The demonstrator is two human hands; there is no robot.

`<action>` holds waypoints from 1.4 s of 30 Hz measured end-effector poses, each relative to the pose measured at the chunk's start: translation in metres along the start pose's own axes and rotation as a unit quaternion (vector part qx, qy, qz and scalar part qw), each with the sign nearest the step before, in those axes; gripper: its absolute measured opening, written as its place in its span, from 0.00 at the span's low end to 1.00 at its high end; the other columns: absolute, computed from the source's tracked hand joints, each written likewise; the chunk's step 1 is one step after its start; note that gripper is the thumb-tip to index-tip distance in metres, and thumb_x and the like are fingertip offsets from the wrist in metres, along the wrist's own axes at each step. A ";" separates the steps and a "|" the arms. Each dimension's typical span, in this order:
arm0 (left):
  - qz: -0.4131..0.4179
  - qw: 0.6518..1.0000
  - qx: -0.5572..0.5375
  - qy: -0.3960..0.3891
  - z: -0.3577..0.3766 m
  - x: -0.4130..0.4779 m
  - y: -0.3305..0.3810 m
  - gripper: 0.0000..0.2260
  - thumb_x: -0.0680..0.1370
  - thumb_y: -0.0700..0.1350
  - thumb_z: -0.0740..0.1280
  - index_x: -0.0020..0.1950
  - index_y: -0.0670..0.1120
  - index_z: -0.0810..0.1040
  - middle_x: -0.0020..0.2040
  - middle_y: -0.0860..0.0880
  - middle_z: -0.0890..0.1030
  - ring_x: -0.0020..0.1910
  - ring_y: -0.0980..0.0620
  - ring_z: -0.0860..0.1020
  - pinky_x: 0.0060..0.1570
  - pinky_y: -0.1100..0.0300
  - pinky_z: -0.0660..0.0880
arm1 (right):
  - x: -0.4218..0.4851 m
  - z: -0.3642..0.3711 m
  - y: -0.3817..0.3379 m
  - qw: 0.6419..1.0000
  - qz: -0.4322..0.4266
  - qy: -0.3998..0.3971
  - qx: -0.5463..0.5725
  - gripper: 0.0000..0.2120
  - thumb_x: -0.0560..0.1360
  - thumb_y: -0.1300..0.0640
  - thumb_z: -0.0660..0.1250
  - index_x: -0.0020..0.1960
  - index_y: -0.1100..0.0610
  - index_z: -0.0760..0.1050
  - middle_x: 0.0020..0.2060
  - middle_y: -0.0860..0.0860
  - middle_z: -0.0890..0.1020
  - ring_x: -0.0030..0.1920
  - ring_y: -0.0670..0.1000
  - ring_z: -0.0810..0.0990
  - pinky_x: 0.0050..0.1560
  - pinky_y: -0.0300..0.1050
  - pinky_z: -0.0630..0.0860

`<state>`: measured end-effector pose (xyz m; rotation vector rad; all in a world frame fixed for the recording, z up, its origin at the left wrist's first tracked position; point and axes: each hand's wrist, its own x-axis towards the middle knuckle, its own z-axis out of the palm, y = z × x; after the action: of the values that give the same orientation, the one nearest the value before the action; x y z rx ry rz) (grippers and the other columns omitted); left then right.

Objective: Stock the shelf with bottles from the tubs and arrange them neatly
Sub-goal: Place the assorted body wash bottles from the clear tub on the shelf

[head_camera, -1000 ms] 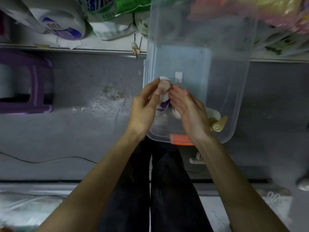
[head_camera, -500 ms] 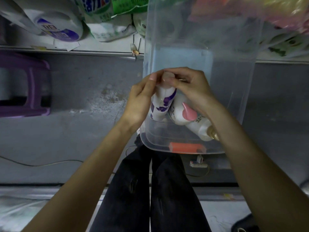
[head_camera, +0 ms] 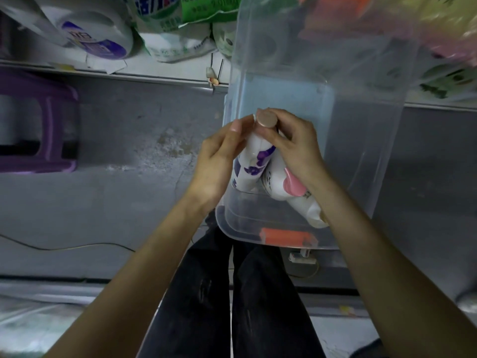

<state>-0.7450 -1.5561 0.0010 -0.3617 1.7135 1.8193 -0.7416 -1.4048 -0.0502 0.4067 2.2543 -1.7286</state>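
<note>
The fingers of the right hand [head_camera: 296, 148] curl round the neck of a white purple-printed bottle [head_camera: 254, 161], just under its round cap [head_camera: 267, 118]. The left hand [head_camera: 216, 164] holds the bottle's side, thumb near the cap. The bottle stands tilted inside a clear tub [head_camera: 366, 151], just beside a pink-printed bottle [head_camera: 277, 184]. It looks like smooth, rigid plastic, probably slick and moderately heavy if full. The narrow neck and mid-body seem the safest holds.
</note>
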 end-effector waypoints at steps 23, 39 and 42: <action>0.162 0.983 0.056 -0.066 0.040 -0.075 0.149 0.24 0.76 0.46 0.66 0.72 0.52 0.66 0.69 0.53 0.73 0.67 0.59 0.71 0.64 0.62 0.70 | -0.052 -0.088 -0.216 0.985 -0.122 0.118 0.018 0.10 0.66 0.54 0.75 0.47 0.49 0.82 0.38 0.40 0.84 0.44 0.41 0.82 0.49 0.41 0.78; 0.394 0.912 0.089 -0.067 0.082 -0.177 0.363 0.22 0.73 0.43 0.72 0.66 0.41 0.73 0.58 0.44 0.81 0.57 0.48 0.80 0.60 0.48 0.76 | -0.133 -0.167 -0.463 0.918 -0.322 0.230 -0.025 0.15 0.57 0.36 0.75 0.36 0.45 0.83 0.36 0.44 0.85 0.42 0.46 0.84 0.47 0.55 0.81; 0.425 0.896 0.096 -0.081 0.088 -0.193 0.398 0.19 0.76 0.39 0.69 0.66 0.39 0.73 0.57 0.42 0.82 0.56 0.45 0.81 0.57 0.46 0.77 | -0.145 -0.187 -0.498 0.907 -0.368 0.202 -0.025 0.10 0.61 0.42 0.77 0.37 0.45 0.82 0.37 0.44 0.85 0.43 0.46 0.84 0.50 0.51 0.81</action>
<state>-0.8124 -1.5095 0.4444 0.7256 2.0734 2.1173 -0.8056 -1.3554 0.4950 -0.1586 3.0141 -2.0487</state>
